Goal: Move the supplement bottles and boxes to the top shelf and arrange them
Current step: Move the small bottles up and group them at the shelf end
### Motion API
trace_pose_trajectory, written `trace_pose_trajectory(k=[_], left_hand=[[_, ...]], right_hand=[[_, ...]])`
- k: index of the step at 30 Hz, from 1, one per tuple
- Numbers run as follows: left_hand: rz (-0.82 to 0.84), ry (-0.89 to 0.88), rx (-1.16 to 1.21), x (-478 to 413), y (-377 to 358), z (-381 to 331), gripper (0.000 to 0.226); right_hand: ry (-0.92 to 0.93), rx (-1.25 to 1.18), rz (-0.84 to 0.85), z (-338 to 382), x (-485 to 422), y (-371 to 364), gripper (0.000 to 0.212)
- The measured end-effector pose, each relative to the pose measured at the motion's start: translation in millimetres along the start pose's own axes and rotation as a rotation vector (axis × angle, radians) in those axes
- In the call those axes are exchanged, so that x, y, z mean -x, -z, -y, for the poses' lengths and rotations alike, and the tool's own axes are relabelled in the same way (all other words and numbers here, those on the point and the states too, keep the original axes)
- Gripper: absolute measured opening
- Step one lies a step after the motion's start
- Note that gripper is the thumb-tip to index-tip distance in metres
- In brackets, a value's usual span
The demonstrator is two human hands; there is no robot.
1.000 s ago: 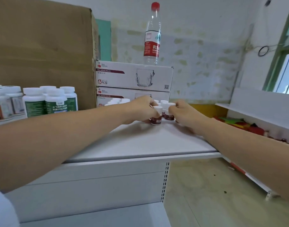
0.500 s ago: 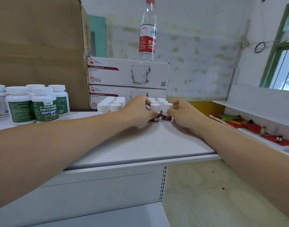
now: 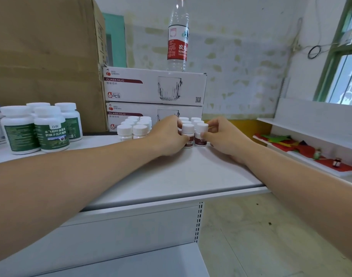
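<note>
On the white top shelf (image 3: 171, 176) stand several small white-capped bottles with dark red labels. My left hand (image 3: 167, 134) grips the left front small bottle (image 3: 187, 134), fingers curled round its side. My right hand (image 3: 225, 134) pinches the right front small bottle (image 3: 201, 134) by its cap and body. Behind them more small bottles (image 3: 191, 120) stand in rows. To their left is a cluster of plain white small bottles (image 3: 134, 126). At far left stand several larger green-label bottles (image 3: 51, 132).
Two stacked glass mug boxes (image 3: 155, 86) sit behind the bottles, a water bottle (image 3: 178, 37) on top. A big cardboard box (image 3: 43, 56) fills the back left. A lower side shelf (image 3: 311, 156) with red items lies right. Floor lies below right.
The view has drawn closer and shifted slightly right. Both hands stay on the two front small bottles, which now stand closer together against the rows behind.
</note>
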State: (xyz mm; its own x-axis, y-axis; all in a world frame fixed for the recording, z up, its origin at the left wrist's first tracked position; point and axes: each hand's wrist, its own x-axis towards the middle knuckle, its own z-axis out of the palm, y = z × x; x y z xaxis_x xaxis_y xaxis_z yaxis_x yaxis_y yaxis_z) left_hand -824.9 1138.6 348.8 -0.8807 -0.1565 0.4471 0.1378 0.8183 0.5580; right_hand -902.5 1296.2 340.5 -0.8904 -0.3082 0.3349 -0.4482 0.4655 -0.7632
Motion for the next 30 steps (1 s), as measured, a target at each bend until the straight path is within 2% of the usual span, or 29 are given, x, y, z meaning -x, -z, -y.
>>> trace_pose_trajectory(k=[3,7,10,12,14,16,20,23,26,27,30], left_hand=[[-0.008,0.013,0.005,3,0,-1,0.026],[0.047,-0.01,-0.028,7,6,-6,0.016],[0.154,-0.048,-0.109,14,9,-12,0.018],[0.232,-0.053,-0.149,16,8,-16,0.013],[0.281,-0.04,-0.189,15,8,-19,0.009],[0.311,-0.005,-0.17,10,9,-21,0.002],[0.404,0.115,-0.144,0,10,-25,0.018],[0.446,0.133,-0.06,-5,8,-29,0.042],[0.416,0.126,-0.009,-10,3,-26,0.019],[0.397,0.12,0.004,-12,-1,-22,0.018],[0.369,0.118,0.005,-16,-6,-13,0.043]], right_hand=[[-0.061,-0.062,0.009,3,2,1,0.04],[-0.102,-0.034,0.017,11,5,12,0.036],[-0.099,0.168,0.153,19,10,28,0.03],[-0.055,0.303,0.259,21,11,36,0.014],[-0.021,0.321,0.326,18,8,35,0.009],[0.007,0.238,0.342,13,2,28,0.007],[0.124,0.093,0.421,13,-9,12,0.017],[0.167,0.046,0.513,16,-12,10,0.021],[0.204,0.083,0.484,15,-14,12,0.015],[0.215,0.092,0.467,14,-15,12,0.011],[0.257,0.08,0.458,9,-20,9,0.012]])
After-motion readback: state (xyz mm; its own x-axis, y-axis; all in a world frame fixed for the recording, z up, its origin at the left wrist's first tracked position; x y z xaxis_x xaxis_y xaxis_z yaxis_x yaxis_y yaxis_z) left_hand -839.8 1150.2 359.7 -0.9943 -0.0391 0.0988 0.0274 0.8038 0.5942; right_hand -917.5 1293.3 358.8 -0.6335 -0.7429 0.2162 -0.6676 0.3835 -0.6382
